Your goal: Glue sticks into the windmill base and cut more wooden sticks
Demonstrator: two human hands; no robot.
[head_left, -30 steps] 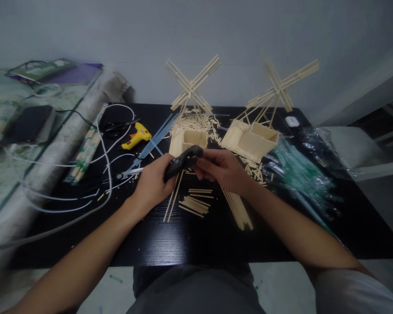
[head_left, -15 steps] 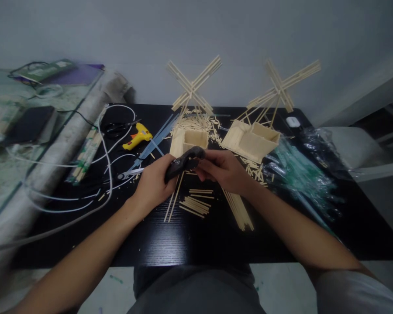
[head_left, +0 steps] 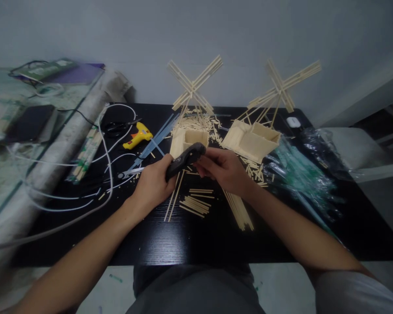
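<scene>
My left hand (head_left: 153,185) is closed around the handles of a black cutting tool (head_left: 184,159), held just above the black table (head_left: 196,244). My right hand (head_left: 223,169) is pinched right beside the tool's tip, its fingers curled on something small that I cannot make out. Under both hands lie loose wooden sticks (head_left: 196,204) and a longer bundle of sticks (head_left: 239,211). Directly behind the hands stands a small open stick box with a windmill cross (head_left: 192,89) above it.
A second stick windmill model (head_left: 253,137) stands at the back right. A yellow glue gun (head_left: 138,135), scissors (head_left: 131,172) and white cables (head_left: 101,144) lie to the left. Crinkled plastic bags (head_left: 301,174) cover the right side. A rolled mat (head_left: 62,144) borders the table's left edge.
The black tool's tip has tilted up slightly in my left hand. Both hands stay in nearly the same place.
</scene>
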